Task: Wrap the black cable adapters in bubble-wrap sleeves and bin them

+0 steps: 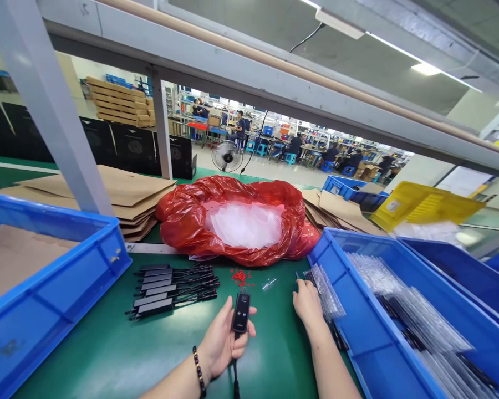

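In my left hand (219, 342) lies a small black cable device (242, 313) with two light buttons and a cord running down from it. The thumb and fingers wrap around its sides. My right hand (307, 302), fingers closed together, is beside a bubble-wrap bag (326, 293) near the blue bin's wall. What its fingertips pinch, if anything, I cannot make out. Ahead of the left hand lie small red rings (240, 276) in a loose pile and a few clear plastic pieces (269, 284). A row of black corded devices (162, 291) rests to the left.
An open red plastic bag (183, 221) holds translucent white sleeves. Blue bins stand left (87, 244) and right (382, 327), the right one containing bubble-wrapped items. Cardboard sheets (125, 191) lie behind the left bin. Metal shelf posts (62, 105) frame the bench; people sit far behind.
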`<state>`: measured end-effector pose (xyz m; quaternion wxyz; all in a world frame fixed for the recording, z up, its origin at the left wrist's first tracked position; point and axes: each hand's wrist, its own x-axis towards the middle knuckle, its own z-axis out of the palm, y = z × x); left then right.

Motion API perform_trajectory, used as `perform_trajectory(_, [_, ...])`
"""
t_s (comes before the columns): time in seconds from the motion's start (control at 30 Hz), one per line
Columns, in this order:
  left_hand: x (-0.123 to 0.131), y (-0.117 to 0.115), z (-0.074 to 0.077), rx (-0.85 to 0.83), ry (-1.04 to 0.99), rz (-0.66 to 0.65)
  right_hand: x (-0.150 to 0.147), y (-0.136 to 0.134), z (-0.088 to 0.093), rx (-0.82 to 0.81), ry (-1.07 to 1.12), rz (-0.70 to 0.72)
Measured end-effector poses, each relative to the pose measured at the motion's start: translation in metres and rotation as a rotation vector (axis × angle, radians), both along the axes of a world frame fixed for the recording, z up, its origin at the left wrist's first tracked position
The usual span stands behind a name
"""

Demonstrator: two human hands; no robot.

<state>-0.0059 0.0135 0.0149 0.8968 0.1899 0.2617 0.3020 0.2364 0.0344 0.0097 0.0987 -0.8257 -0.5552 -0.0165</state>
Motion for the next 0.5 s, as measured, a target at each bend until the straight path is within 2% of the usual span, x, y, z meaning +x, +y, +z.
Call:
perform_trajectory(0.1, [-0.001, 0.002, -0.003, -0.048, -0.051, -0.014, 0.005, 0.001, 0.003, -0.066, 0.052, -0.026])
perform_trajectory(0.17, [-0.001, 0.002, -0.004, -0.083, -0.079, -0.006, 0.007, 0.003, 0.003, 0.005, 0.154, -0.018])
perform_trajectory(0.23, [0.000, 0.001, -0.005, -0.095, -0.089, 0.011, 0.003, 0.005, 0.003, 0.187, 0.434, 0.008])
perform_trajectory(0.33, [0.003, -0.001, -0.006, -0.071, -0.059, 0.036, -0.016, 0.004, 0.005, 0.440, 1.027, 0.070])
perform_trajectory(0.4, [0.005, -0.002, -0.007, -0.052, -0.030, 0.055, -0.035, -0.001, 0.007, 0.441, 1.271, 0.137])
perform_trajectory(0.43, [0.005, -0.003, -0.008, -0.047, -0.017, 0.065, -0.044, -0.005, 0.009, 0.408, 1.317, 0.180])
perform_trajectory(0.5, [0.007, -0.004, -0.009, -0.039, 0.006, 0.087, -0.061, -0.012, 0.012, 0.336, 1.275, 0.286])
